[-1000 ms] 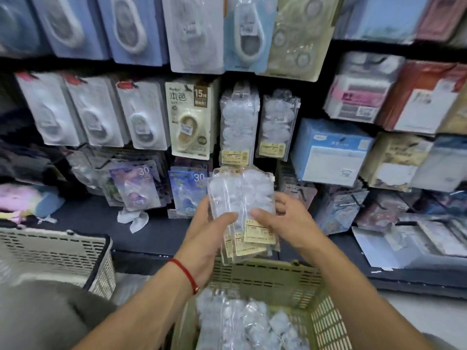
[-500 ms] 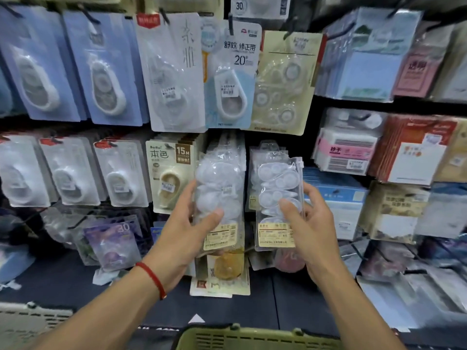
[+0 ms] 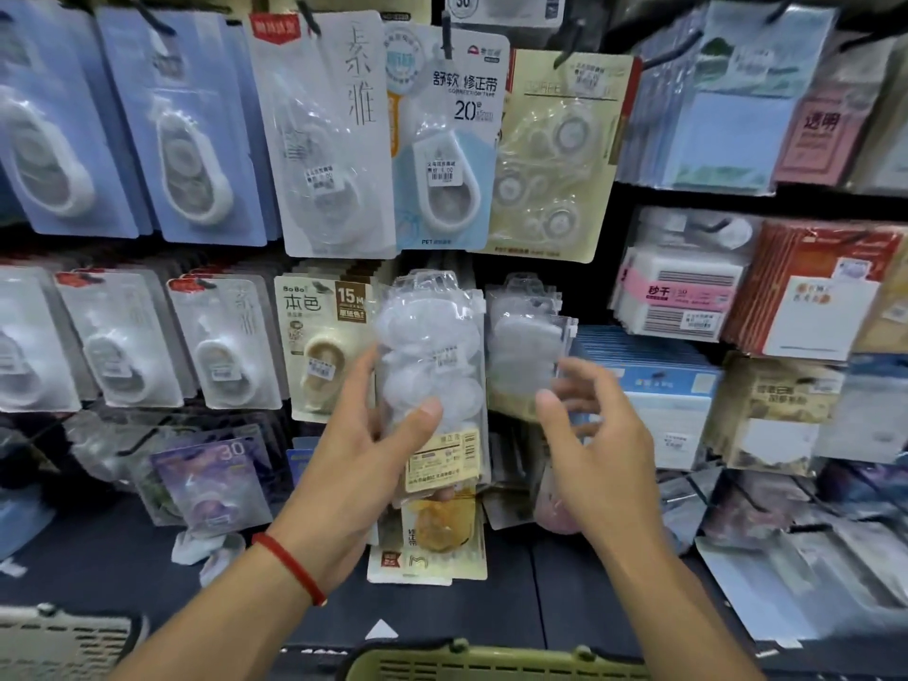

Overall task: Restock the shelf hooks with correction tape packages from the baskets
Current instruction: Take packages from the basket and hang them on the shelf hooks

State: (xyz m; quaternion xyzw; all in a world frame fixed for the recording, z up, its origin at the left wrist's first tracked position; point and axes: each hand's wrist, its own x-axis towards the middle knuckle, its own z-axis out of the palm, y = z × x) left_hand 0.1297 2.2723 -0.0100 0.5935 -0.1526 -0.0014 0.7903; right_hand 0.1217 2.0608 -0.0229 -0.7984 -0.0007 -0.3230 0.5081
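Hands: left grips clear packs | right loose, holding nothing

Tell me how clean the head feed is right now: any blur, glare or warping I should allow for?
Head view: the right hand is motion-smeared, fingers soft; the left hand and its clear packs are sharper. Glare streaks the blister pack above. Wide-angle warping bends the shelf toward the edges, and the right-side goods blur there. The green basket is cropped at the bottom.
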